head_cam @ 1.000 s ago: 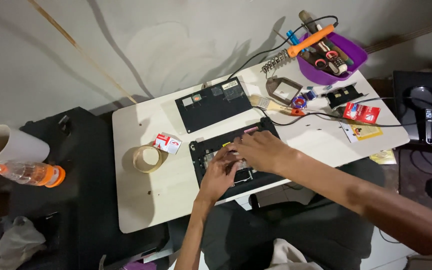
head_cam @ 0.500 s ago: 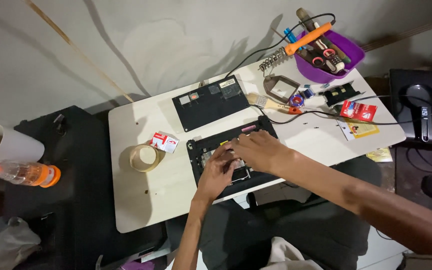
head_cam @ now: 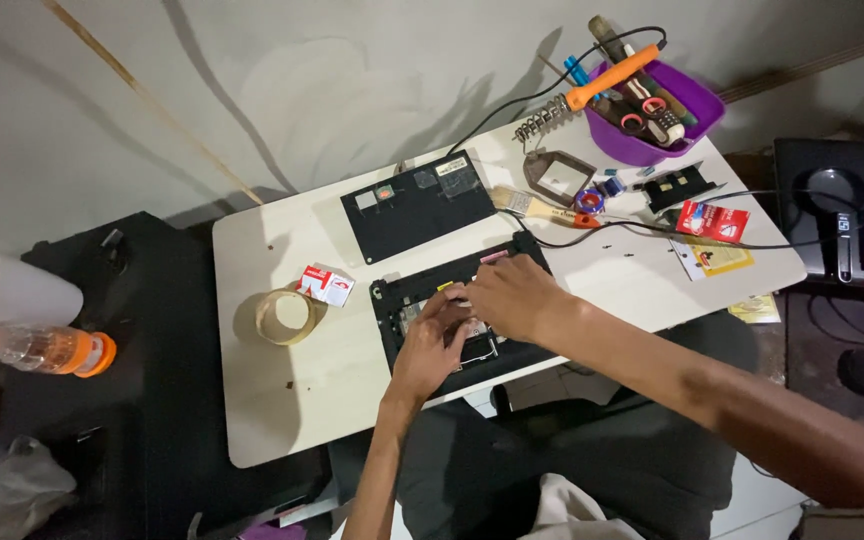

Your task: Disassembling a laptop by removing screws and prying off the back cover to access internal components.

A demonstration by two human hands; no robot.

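Note:
An opened black laptop base (head_cam: 402,295) lies near the front edge of a white table (head_cam: 292,400), its insides exposed. My left hand (head_cam: 430,340) rests on the middle of the base with its fingers curled down onto the parts inside. My right hand (head_cam: 507,295) lies over the base just to the right, fingertips meeting the left hand's fingers. What the fingertips pinch is hidden. A flat black laptop cover panel (head_cam: 420,205) lies on the table behind the base.
A tape roll (head_cam: 285,316) and a small red-and-white box (head_cam: 326,284) lie left of the base. At the back right stand a purple bowl of tools (head_cam: 672,105), a soldering iron (head_cam: 607,75), a brush (head_cam: 542,210) and cables. A bottle (head_cam: 42,350) lies on the black stand at left.
The camera view has shifted slightly. Both hands stay on the laptop base, with only small finger movements.

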